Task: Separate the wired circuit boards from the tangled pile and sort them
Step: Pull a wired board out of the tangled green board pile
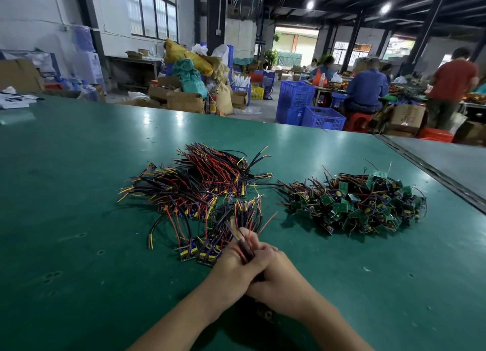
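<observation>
Gripping: left hand (232, 270) and right hand (280, 281), pressed side by side at the near middle of the table, both curled tight round one wire bundle.
Wire bundle (246, 249): red, black and purple leads, pinched between the two hands, free ends fanning up and away toward the far side.
Below right wrist: dark blurred shape (265, 314), too unclear to name.
Near row (205, 253): wired circuit boards with yellow and blue parts, lying flat just left of the left hand, leads running away toward the far edge.
Left heap (171, 193): more wired boards laid roughly parallel, leads splayed leftward, yellow tips showing.
Far heap (218, 166): dense red and black leads, touching the left heap, farthest from the hands.
Tangled pile (360, 203): green boards and wires jumbled together, right of the sorted heaps and apart from them, well apart from both hands.
Table (79, 245): green, scuffed, glossy with lamp reflections.
Second table (452, 161): grey, butted against the right edge of the green one.
Background: blue crates (310, 108), cardboard boxes (184, 101), seated person in blue (365, 90), standing person in red (452, 85).
</observation>
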Available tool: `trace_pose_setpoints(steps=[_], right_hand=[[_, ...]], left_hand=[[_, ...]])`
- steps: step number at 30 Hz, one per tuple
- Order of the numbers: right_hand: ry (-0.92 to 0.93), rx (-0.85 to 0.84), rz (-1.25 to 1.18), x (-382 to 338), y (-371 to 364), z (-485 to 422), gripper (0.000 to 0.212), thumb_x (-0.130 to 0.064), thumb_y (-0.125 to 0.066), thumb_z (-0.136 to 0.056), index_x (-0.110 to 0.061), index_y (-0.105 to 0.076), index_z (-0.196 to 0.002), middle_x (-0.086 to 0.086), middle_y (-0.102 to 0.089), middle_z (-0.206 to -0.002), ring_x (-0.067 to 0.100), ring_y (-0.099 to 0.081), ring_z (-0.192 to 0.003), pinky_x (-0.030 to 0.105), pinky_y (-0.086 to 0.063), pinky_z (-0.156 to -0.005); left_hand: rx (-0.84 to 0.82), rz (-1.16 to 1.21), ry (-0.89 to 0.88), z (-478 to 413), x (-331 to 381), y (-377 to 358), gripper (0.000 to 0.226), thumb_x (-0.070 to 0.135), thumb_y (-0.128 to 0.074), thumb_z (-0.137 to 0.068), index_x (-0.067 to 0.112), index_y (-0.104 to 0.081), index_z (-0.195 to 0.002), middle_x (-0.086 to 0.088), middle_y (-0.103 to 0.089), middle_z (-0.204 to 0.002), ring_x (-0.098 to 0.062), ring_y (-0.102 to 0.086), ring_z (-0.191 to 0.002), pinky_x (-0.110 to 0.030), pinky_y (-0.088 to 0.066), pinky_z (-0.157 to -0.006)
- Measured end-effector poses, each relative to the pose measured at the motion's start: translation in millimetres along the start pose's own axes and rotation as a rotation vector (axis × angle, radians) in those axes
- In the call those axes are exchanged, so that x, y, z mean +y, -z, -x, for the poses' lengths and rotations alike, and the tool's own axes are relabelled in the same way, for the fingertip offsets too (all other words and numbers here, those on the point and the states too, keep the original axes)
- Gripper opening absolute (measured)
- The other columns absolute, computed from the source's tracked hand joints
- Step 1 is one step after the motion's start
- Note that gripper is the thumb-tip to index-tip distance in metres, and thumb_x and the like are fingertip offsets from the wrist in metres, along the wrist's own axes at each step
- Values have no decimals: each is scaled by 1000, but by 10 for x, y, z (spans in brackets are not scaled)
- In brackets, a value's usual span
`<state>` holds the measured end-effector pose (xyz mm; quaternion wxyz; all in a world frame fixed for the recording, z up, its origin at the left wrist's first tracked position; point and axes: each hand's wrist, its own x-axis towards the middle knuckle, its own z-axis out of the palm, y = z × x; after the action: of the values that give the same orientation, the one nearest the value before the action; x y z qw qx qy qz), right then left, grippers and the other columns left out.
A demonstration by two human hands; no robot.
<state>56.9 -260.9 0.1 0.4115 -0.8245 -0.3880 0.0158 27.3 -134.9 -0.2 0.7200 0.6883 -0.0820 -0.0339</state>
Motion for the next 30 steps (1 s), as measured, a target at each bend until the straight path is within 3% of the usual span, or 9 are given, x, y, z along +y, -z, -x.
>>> trace_pose_setpoints(steps=[2, 7, 10, 12, 14, 16, 20, 25, 30], right_hand=[[41, -18, -86, -11, -13, -10, 25, -12, -65, -77, -24, -55, -96, -16, -56, -91, 7, -59, -86, 29, -51, -75], [-116, -81, -230, -23, -8, 22, 26, -19, -65, -75, -23, -60, -100, 5, -64, -90, 25, -62, -76, 48, -53, -68], [-187, -206, -452, -44, 83, 36, 17, -15, -65, -76, -17, -66, -93, 10, -67, -77, 23, -63, -71, 38, -53, -72], [-206, -240, -620, -66, 120, 49, 19, -13, -65, -79, -8, -69, -97, 9, -70, -87, 19, -65, -81, 31, -51, -78], [-266, -174, -834, -63, 123, 57, 32, -17, -67, -76, -4, -67, -105, 12, -69, -101, 22, -65, -89, 30, -51, -77], [-344, -107, -1034, -47, 98, 53, 38, -24, -72, -71, -9, -67, -106, 14, -66, -103, 25, -63, -80, 31, -52, -67], [-431, -44, -1201, -43, 38, 13, 40, -39, -81, -68, -15, -69, -98, 11, -66, -94, 21, -62, -69, 26, -50, -58], [-424, -43, -1319, -60, -8, 7, 37, -28, -87, -70, -16, -69, -100, 7, -65, -90, 18, -65, -76, 28, -55, -63], [-437, -21, -1348, -76, -9, 7, 35, -12, -88, -67, -15, -71, -97, 17, -67, -92, 31, -70, -74, 30, -58, -62]], left_hand=[[-11, 10, -14, 14, 21, 5, 14, 24, -61, -90, 14, -69, -96, 1, -74, -105, -9, -67, -103, -14, -49, -82], [108, 50, -97, 21, 54, 5, 34, 40, -51, -85, 13, -72, -82, 7, -74, -105, -7, -66, -105, -15, -49, -86], [119, -12, -159, 23, 82, 26, 42, 44, -39, -90, 23, -67, -66, 8, -74, -105, -5, -67, -101, -12, -48, -83], [138, 11, -190, 17, 88, 56, 48, 46, -31, -92, 23, -53, -56, 8, -74, -107, -6, -67, -102, -19, -46, -89], [151, 101, -205, 14, 103, 80, 49, 49, -28, -92, 24, -47, -54, 3, -73, -109, -12, -66, -105, -27, -45, -93], [151, 250, -212, 15, 148, 98, 48, 55, -30, -88, 25, -47, -53, -4, -73, -111, -17, -68, -103, -27, -53, -84], [163, 554, -231, -3, 222, 153, 46, 51, -32, -88, 23, -47, -55, -20, -70, -110, -24, -69, -102, -23, -56, -72], [276, 550, -213, -47, 217, 178, 45, 53, -31, -87, 21, -44, -59, -20, -71, -106, -32, -67, -106, -44, -52, -86], [352, 679, -117, -69, 235, 244, 47, 56, -36, -84, 22, -46, -54, -9, -74, -102, -25, -74, -83, -35, -57, -54]])
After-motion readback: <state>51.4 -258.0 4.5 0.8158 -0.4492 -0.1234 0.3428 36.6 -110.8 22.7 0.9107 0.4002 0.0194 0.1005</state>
